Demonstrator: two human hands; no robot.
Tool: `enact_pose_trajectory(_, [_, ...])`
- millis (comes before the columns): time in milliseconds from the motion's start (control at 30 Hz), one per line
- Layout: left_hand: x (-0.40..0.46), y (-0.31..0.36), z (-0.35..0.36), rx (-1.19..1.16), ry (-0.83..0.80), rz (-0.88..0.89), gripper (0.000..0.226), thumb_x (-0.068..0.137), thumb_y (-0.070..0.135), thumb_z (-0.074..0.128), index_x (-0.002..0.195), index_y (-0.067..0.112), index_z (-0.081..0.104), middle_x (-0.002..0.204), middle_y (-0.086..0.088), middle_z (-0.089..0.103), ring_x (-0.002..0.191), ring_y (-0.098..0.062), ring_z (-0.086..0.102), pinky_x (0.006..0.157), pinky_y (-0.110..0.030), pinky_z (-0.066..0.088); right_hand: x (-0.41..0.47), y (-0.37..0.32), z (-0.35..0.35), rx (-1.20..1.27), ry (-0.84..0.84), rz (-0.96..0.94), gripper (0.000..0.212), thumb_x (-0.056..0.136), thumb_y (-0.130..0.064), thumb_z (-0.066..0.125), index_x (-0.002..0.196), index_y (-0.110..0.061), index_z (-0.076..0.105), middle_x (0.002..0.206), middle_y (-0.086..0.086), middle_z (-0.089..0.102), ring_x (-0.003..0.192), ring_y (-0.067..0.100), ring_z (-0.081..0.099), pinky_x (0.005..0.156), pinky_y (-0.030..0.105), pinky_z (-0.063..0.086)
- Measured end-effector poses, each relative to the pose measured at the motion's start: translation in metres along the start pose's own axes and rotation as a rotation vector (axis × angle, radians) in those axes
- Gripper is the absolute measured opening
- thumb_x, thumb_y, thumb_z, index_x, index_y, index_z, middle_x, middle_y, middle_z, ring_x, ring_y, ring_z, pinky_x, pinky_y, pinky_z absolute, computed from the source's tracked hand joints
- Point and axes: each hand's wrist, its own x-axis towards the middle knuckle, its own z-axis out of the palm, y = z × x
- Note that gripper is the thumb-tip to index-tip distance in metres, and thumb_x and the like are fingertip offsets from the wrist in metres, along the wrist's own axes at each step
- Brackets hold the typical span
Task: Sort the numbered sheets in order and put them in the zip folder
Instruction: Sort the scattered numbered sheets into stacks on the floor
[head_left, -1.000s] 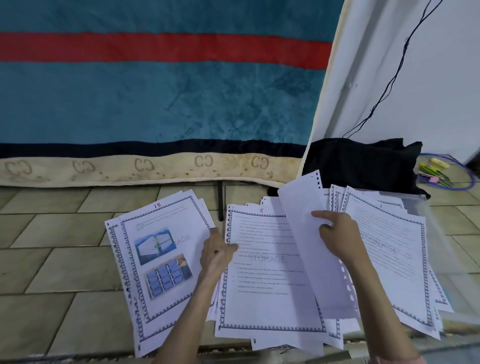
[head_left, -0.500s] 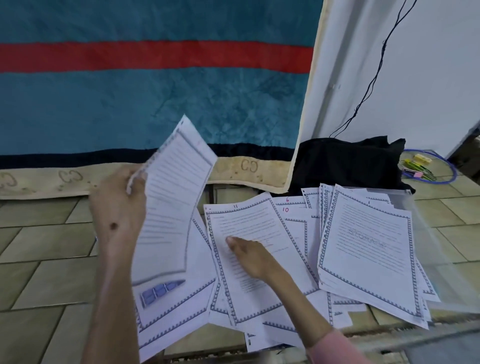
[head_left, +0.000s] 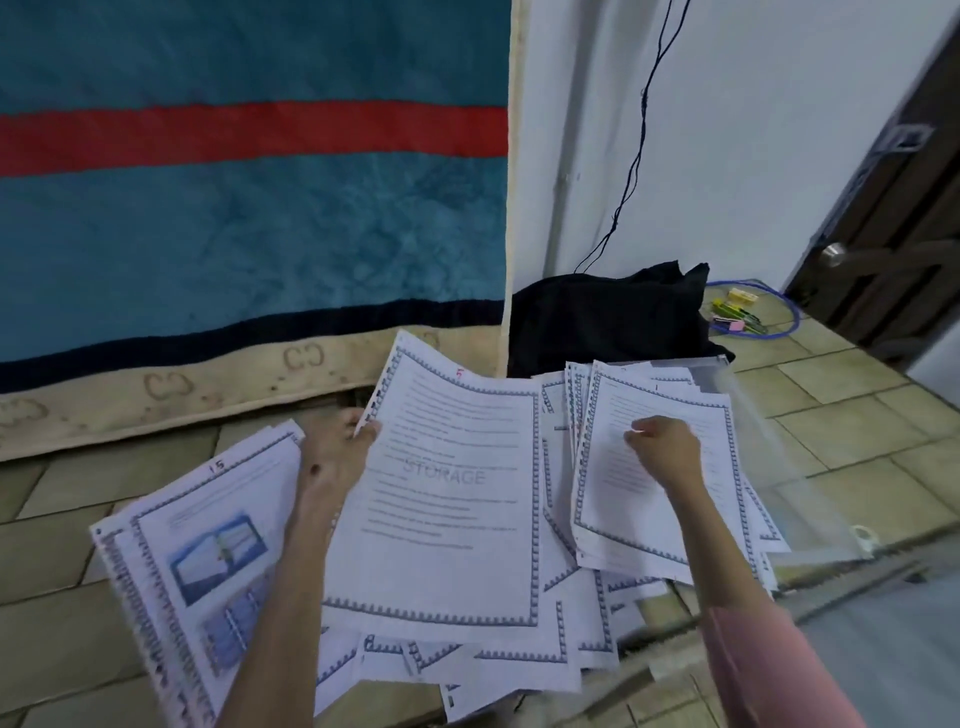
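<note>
Step in hand: sorting, sheets not yet in order, none in the folder. Far left, sheet 15 (head_left: 208, 561) lies flat on the floor tiles (head_left: 62, 597). Left hand (head_left: 332, 467) pinches the left edge of sheet 5 (head_left: 452, 499), lifting that edge above the middle pile. Right hand (head_left: 665, 452) rests on the right-hand stack (head_left: 649, 519), fingers curled; a grip on paper cannot be told. Clear zip folder (head_left: 800, 499) lies under and just right of that stack. Next move likely calls for placing sheet 5 by number.
</note>
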Motion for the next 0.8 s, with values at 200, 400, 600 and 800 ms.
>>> enact_pose_trajectory(200, [0.003,-0.020,0.048,0.178,-0.060,-0.080,0.030,0.096,0.016,0.047,0.118,0.002,0.060,0.125,-0.019,0.059,0.118,-0.036,0.051,0.093,-0.034,0.039,0.027,0.061,-0.042,-0.250,-0.050,0.456,0.085,0.076,-0.046,0.073,0.135,0.000,0.033,0.140,0.025,0.040,0.129,0.039,0.037,0.105,0.046,0.034])
enact_pose_trajectory(400, [-0.013,0.000,0.079,0.443,0.158,0.038,0.054,0.092,0.016,0.053,0.138,-0.003,0.031,0.142,-0.025,0.033,0.129,-0.040,0.032,0.101,-0.048,0.034,0.027,0.077,-0.035,-0.315,-0.064,0.422,0.097,0.071,-0.051,0.074,0.135,0.006,0.029,0.140,0.028,0.039,0.131,0.041,0.035,0.109,0.046,0.031])
enact_pose_trajectory(600, [-0.035,0.064,0.167,0.060,-0.482,0.018,0.053,0.098,0.033,0.044,0.139,0.001,0.036,0.143,-0.015,0.042,0.125,-0.025,0.045,0.101,-0.030,0.036,0.032,0.084,-0.033,-0.342,-0.050,0.405,0.092,0.069,-0.058,0.073,0.127,0.006,0.043,0.130,0.024,0.052,0.125,0.038,0.044,0.105,0.047,0.036])
enact_pose_trajectory(800, [-0.023,0.075,0.217,-0.143,-0.545,-0.109,0.034,0.092,0.026,0.055,0.119,0.006,0.056,0.119,-0.009,0.060,0.109,-0.024,0.056,0.089,-0.027,0.044,0.033,0.088,-0.031,-0.308,-0.029,0.425,0.085,0.067,-0.059,0.074,0.121,0.001,0.048,0.128,0.023,0.052,0.121,0.038,0.047,0.101,0.044,0.039])
